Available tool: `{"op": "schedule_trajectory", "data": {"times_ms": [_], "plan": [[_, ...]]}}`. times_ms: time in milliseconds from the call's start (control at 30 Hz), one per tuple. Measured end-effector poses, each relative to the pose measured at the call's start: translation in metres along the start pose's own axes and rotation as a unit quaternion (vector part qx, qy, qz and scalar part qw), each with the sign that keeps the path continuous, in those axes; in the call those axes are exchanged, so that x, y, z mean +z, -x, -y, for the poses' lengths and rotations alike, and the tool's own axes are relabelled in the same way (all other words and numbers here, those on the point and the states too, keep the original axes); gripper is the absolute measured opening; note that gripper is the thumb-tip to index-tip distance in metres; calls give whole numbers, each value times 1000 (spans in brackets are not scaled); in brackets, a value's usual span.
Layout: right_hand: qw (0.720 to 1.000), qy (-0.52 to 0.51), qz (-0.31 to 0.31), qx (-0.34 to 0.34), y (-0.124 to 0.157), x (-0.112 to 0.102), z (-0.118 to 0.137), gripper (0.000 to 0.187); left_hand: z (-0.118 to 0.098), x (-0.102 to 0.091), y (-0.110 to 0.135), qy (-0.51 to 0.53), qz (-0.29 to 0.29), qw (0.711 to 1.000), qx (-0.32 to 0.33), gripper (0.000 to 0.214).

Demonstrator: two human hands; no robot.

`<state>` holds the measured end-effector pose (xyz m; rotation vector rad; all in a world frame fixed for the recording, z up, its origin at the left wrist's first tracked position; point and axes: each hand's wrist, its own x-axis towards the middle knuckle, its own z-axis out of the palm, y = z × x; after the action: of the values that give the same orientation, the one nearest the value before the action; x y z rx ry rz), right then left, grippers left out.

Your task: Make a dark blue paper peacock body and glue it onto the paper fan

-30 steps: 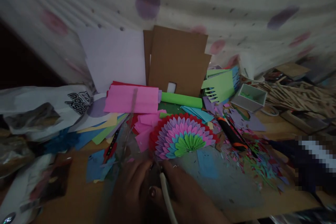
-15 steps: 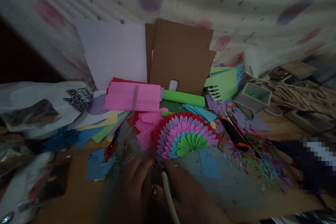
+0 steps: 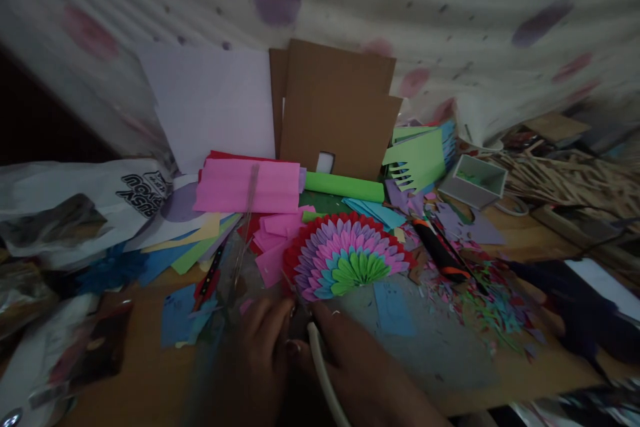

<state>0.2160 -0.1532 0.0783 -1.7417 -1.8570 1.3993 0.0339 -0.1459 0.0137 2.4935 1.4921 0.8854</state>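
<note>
In the lower middle, my right hand (image 3: 345, 353) is closed around a hand tool with a long curved pale handle (image 3: 323, 370). A thin dark metal part of it points up and left; its kind is too dim to tell. Close beside it, my left hand (image 3: 265, 340) has its fingers curled in, and what they pinch is hidden in shadow. Just beyond my hands lies a layered paper fan of petals (image 3: 350, 253) in red, purple, pink, blue and green. It rests on a grey mat (image 3: 430, 347), with a blue paper piece (image 3: 395, 310) below it.
Pink paper (image 3: 250, 187), a green roll (image 3: 345, 185) and brown cardboard (image 3: 340, 113) stand behind. A black and orange tool (image 3: 440, 250) lies near paper scraps (image 3: 495, 307) at right. A red and black cutter (image 3: 209, 277) and a glue gun (image 3: 575, 307) flank the hands.
The whole view has shifted slightly to the left. My hands stay together around the tool, with only a slight change in the fingers.
</note>
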Motion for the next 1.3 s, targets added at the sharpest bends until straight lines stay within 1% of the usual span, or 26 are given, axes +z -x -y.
{"op": "schedule_trajectory", "data": {"times_ms": [100,167,300,467,567,667,833,1000,1100,1300], "plan": [[1000,15,1,-5,-2,-6,-3,36,2,7,0,-4,32,999,-15,31],[1000,30,6,-8,-4,-10,-6,38,-2,10,-3,4,50,998,-32,32],[998,55,19,-10,-9,-15,-10,44,-12,11,-14,17,56,994,-91,35],[998,56,22,-14,-17,-20,-13,43,-10,17,-26,27,87,993,-81,36],[998,58,20,-10,-21,-24,-15,43,-13,22,-33,30,63,992,-109,39],[1000,24,13,-10,-25,-27,-16,40,-19,25,-39,50,48,991,-115,40],[1000,0,15,-15,-28,-32,-19,38,-20,26,-45,58,57,990,-113,39],[999,22,24,-25,-29,-33,-23,36,-20,27,-49,62,52,991,-107,38],[999,18,26,-25,-29,-35,-22,37,-21,25,-52,64,51,992,-98,38],[1000,0,14,4,-30,-35,-21,37,-22,24,-56,57,37,994,-82,36]]}}
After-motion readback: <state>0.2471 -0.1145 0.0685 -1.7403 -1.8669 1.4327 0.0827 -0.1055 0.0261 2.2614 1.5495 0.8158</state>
